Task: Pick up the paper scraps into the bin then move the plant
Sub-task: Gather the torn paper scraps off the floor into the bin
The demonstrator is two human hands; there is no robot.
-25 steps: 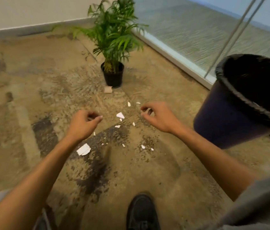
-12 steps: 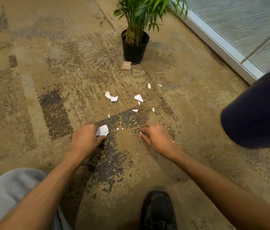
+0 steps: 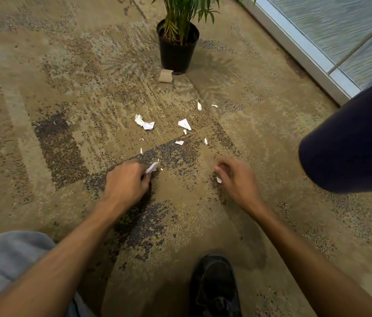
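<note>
Paper scraps (image 3: pixel 184 124) scattered on the carpet (image 3: pixel 43 92) between the hands and the plant (image 3: pixel 177 45) at top centre, same spread as half a second ago, with a crumpled scrap (image 3: pixel 144 123) left of centre. Left hand (image 3: pixel 126 187) now closed on a white scrap (image 3: pixel 152 167), lifted off the spot where it lay flat 0.5 s back; right hand (image 3: pixel 237 179) blurred, fingers curled, a small white bit (image 3: pixel 218 180) at the fingertips, grip unclear. Dark bin (image 3: pixel 351 143) at right edge, black shoe (image 3: pixel 214 284) bottom centre.
</note>
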